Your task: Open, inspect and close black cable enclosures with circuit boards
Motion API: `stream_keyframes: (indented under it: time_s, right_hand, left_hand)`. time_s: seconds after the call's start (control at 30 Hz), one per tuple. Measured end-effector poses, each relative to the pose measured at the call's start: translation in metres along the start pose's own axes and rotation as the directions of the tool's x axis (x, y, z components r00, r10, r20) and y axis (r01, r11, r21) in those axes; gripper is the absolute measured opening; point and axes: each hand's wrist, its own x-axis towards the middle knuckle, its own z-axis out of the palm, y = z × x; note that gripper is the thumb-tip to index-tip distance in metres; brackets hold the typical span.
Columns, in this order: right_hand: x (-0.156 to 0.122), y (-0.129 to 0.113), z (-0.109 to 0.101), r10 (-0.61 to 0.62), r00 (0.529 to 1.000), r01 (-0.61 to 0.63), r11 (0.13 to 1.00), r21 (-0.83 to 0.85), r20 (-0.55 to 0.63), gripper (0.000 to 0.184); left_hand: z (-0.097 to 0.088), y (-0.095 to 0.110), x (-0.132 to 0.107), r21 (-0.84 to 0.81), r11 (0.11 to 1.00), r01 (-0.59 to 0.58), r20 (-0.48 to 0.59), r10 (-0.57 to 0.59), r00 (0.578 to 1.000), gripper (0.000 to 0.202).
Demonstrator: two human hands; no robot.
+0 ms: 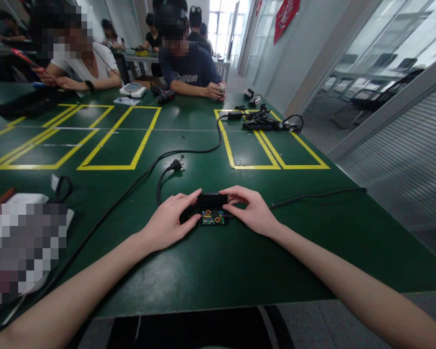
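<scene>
Both hands meet over an opened power adapter at the middle of the near table. Its black adapter cover (212, 200) is tilted up on the far side of a small circuit board (213, 218), which carries copper coils and sits in a dark lower shell. My left hand (170, 218) has its fingertips on the cover's left end, with the thumb at the board's left edge. At the cover's right end, my right hand (252, 211) pinches with thumb and fingers. A black power plug (176, 165) lies just beyond, its cord running behind my left hand.
A long black cable (160, 157) crosses the green table (160, 271). Yellow tape (131, 145) marks rectangles on it. Adapters and bundled cords (261, 121) lie at the far right, a power drill (164, 96) at the back. A person (191, 68) sits opposite, another person (83, 68) far left.
</scene>
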Motion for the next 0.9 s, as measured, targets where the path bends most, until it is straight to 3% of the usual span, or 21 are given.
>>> stream_keyframes:
  time_s: [0.13,0.3,0.5,0.9]
  right_hand:
    - [-0.001,0.002,-0.001,-0.004,1.0,0.004,1.0,-0.007,0.023,0.029]
    - [-0.002,0.002,-0.002,-0.008,0.999,0.009,1.0,-0.015,0.044,0.045]
    - [-0.003,-0.006,-0.007,-0.118,0.984,0.124,0.992,-0.035,0.133,0.049]
    - [-0.004,-0.008,-0.01,-0.234,0.952,0.251,0.966,-0.065,0.197,0.025]
  left_hand:
    - [0.0,-0.001,-0.001,-0.001,1.0,-0.009,-0.003,0.009,1.0,0.057]
    - [0.002,-0.001,-0.003,-0.025,1.0,-0.006,-0.03,0.005,1.0,0.063]
    - [0.001,0.001,-0.003,-0.037,0.999,-0.018,-0.021,0.018,1.0,0.062]
    - [-0.005,0.01,-0.001,-0.027,0.992,-0.12,0.037,0.121,0.992,0.051]
